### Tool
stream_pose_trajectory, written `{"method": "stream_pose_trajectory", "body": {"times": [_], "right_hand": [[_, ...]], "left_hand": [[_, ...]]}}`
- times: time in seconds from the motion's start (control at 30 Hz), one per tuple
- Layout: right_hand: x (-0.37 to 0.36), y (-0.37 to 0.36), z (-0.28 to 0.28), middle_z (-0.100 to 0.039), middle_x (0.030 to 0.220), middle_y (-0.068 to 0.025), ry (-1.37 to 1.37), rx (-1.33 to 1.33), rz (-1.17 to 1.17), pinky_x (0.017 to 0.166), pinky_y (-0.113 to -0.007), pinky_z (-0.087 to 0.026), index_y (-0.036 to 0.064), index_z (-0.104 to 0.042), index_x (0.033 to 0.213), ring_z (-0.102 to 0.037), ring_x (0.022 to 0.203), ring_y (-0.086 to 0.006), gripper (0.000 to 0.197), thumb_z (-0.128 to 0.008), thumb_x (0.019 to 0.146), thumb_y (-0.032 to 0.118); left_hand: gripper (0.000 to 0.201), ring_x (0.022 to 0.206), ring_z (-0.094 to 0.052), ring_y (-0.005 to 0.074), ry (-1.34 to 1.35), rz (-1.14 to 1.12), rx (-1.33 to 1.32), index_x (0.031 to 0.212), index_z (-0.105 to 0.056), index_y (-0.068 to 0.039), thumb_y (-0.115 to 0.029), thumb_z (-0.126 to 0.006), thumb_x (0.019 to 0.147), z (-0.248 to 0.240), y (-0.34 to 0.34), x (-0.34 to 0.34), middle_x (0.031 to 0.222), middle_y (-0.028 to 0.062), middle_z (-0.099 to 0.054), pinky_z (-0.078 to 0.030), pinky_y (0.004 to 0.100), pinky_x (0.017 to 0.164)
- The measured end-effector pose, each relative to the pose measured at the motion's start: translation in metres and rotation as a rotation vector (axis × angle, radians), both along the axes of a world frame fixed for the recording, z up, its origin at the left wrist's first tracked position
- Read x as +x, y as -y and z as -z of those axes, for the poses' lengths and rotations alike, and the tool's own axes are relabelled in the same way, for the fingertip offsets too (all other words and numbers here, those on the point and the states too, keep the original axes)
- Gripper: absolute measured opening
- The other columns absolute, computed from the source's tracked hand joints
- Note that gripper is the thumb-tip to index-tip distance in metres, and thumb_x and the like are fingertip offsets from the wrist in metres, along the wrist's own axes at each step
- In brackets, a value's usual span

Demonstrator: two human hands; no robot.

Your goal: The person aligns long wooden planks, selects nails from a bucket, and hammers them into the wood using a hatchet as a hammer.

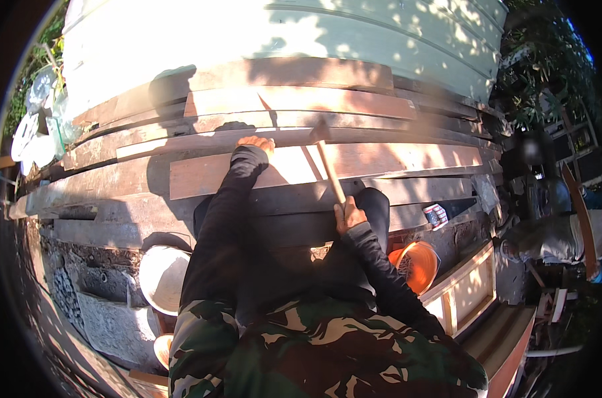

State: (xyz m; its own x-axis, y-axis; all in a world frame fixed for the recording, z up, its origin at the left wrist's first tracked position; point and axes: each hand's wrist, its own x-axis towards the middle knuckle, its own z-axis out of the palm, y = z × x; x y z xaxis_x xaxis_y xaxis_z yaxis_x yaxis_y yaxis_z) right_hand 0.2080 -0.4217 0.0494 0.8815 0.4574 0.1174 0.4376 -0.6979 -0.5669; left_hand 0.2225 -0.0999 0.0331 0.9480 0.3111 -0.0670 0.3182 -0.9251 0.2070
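A reddish-brown wooden plank (380,162) lies crosswise in front of me on a stack of weathered boards. My left hand (256,144) is at its far edge, left of the middle, with the fingers curled over the wood. In my right hand (349,215) is a hammer (332,174), gripped near the lower end of its pale wooden handle. The dark hammer head is above the plank's far edge, to the right of my left hand. Whether the head touches the wood is unclear. Shadows of my arm and the hammer fall across the boards.
Pale sheet-metal siding (380,33) rises behind the boards. An orange bowl (426,265) with small dark pieces and a small patterned pack (436,216) are at right, beside a wooden frame (450,312). A white bucket (163,282) stands left; plastic bags (39,142) hang far left.
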Motion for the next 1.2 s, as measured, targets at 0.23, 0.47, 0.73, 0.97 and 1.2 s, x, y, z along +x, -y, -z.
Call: {"method": "stream_pose_trajectory", "body": {"times": [0.23,0.47,0.73,0.97,1.2], "right_hand": [[-0.023,0.061,-0.058,-0.044,0.054,-0.0021,-0.693,0.483,0.080,0.032,-0.028,-0.037,0.0018,-0.043,0.094,-0.044,0.034,-0.0119,0.035,-0.050,0.094,0.036],[-0.046,0.191,-0.018,-0.048,0.057,-0.0038,-0.694,0.639,0.543,0.031,-0.029,-0.040,0.0036,-0.043,0.095,-0.046,0.034,-0.0142,0.026,-0.065,0.083,0.011],[-0.073,0.241,0.115,-0.050,0.057,-0.0071,-0.846,0.247,0.721,0.037,-0.033,-0.042,0.0050,-0.048,0.090,-0.049,0.042,-0.0175,0.016,-0.061,0.081,0.008],[-0.062,0.252,0.205,-0.054,0.058,-0.0096,-1.088,0.341,0.789,0.040,-0.037,-0.047,0.0020,-0.051,0.090,-0.057,0.046,-0.0211,0.024,-0.063,0.083,0.021],[-0.078,0.245,0.221,-0.059,0.104,-0.0238,-0.616,-0.602,0.476,0.079,-0.047,-0.050,-0.0020,-0.057,0.109,-0.061,0.095,-0.0384,0.051,-0.057,0.081,0.041]], "left_hand": [[0.047,0.082,-0.064,0.0320,0.150,-0.095,0.146,0.082,-0.066,-0.006,-0.041,-0.038,0.092,0.007,0.005,-0.007,0.088,0.0183,-0.066,-0.048,0.0446,0.074],[0.078,0.103,-0.055,0.0320,0.186,0.195,0.228,0.115,-0.058,-0.004,-0.065,-0.062,0.067,-0.026,0.039,-0.012,0.107,0.0158,-0.056,-0.046,0.0443,0.079],[0.124,0.110,-0.053,0.0308,-0.261,0.238,0.268,0.135,-0.034,0.002,-0.071,-0.074,0.043,-0.055,0.076,0.005,0.121,0.0187,-0.051,-0.042,0.0409,0.092],[0.101,0.105,-0.055,0.0297,-0.207,0.243,0.190,0.123,-0.041,0.000,-0.047,-0.078,0.043,-0.059,0.079,0.007,0.113,0.0134,-0.050,-0.046,0.0406,0.086],[0.104,0.102,-0.056,0.0317,-0.086,0.293,0.173,0.124,-0.038,0.000,-0.047,-0.081,0.041,-0.053,0.072,0.006,0.111,0.0138,-0.050,-0.047,0.0426,0.082]]}}
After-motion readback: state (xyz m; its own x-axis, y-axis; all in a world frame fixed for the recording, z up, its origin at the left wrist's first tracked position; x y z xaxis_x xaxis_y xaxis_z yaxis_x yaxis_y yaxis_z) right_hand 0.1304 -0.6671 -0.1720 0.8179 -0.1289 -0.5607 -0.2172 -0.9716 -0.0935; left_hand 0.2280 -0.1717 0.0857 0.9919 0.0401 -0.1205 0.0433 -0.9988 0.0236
